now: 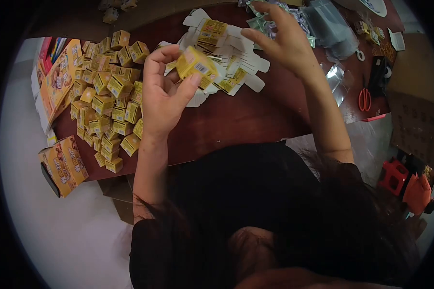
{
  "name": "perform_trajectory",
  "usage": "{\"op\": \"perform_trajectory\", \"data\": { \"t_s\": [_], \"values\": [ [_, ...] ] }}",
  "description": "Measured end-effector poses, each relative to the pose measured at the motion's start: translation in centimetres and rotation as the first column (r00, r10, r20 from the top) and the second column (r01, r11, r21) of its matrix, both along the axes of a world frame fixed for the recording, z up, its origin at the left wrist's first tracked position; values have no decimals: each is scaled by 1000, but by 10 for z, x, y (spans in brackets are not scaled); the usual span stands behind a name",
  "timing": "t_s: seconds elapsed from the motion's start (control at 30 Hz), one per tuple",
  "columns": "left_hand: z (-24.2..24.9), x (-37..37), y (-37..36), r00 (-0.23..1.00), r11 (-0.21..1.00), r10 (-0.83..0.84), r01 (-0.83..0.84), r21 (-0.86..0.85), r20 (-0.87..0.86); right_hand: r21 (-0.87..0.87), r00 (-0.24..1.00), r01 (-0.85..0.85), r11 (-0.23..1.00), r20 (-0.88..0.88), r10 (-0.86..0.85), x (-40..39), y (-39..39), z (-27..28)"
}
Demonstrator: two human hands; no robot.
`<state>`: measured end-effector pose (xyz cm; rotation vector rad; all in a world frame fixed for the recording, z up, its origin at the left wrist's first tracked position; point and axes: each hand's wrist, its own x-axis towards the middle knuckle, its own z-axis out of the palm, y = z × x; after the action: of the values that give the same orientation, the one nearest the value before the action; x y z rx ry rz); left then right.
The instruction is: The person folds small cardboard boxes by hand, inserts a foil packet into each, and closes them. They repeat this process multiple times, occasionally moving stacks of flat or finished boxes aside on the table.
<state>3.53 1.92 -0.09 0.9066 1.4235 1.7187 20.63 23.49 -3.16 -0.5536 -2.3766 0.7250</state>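
My left hand [161, 94] grips a small yellow carton [197, 65] between thumb and fingers, with its barcode side turned up. The carton is over a pile of flattened, unfolded cartons [253, 65], white inside and yellow outside. To the right, my right hand [287, 45] is raised with thumb and fingers apart, and I see nothing held in it. Near its fingertips are small shiny green and purple packets [299, 19], partly hidden behind the hand. A heap of folded yellow cartons [108, 86] stands left of my left hand.
On the dark red table [246, 118] are clear plastic bags [325, 26], orange-handled scissors [364, 99] and a tape roll [360, 55]. An orange printed box [65, 166] is at the left edge. A cardboard box [417, 96] and a red stool-like object [393, 176] are at right.
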Motion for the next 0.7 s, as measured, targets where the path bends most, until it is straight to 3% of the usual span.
{"op": "perform_trajectory", "data": {
  "t_s": [0.03,0.07,0.13,0.27,0.37,0.43,0.47,0.5,0.63,0.7],
  "values": [
    [-3,-2,-1,999,999,-24,24,23,21,267,963,151,952,178,-203,1,13,-14],
    [-5,-5,-3,999,999,-28,27,26,17,269,963,156,950,173,-207,-1,15,-18],
    [-11,-8,-5,992,986,-117,121,-115,42,283,852,234,930,400,-337,-10,14,-27],
    [-23,-4,1,990,983,-115,125,-136,79,480,884,178,859,305,-353,-28,33,-62],
    [-28,-4,0,999,989,-22,16,-146,-34,360,851,187,914,406,-334,-37,38,-57],
    [-28,-4,0,998,991,67,-66,-113,-1,22,944,212,977,256,-210,-34,34,-38],
    [-29,-6,0,997,990,79,-80,-112,-7,21,948,199,980,250,-198,-36,29,-28],
    [-31,-6,1,995,988,82,-89,-130,-56,-98,977,151,984,167,-134,-37,20,-16],
    [-39,4,10,993,987,69,-82,-140,-99,-500,978,-91,861,-209,-18,-29,-26,28],
    [-40,11,17,983,992,45,-65,-111,-177,-402,992,-24,915,-122,-28,-33,-45,33]
  ]
}}
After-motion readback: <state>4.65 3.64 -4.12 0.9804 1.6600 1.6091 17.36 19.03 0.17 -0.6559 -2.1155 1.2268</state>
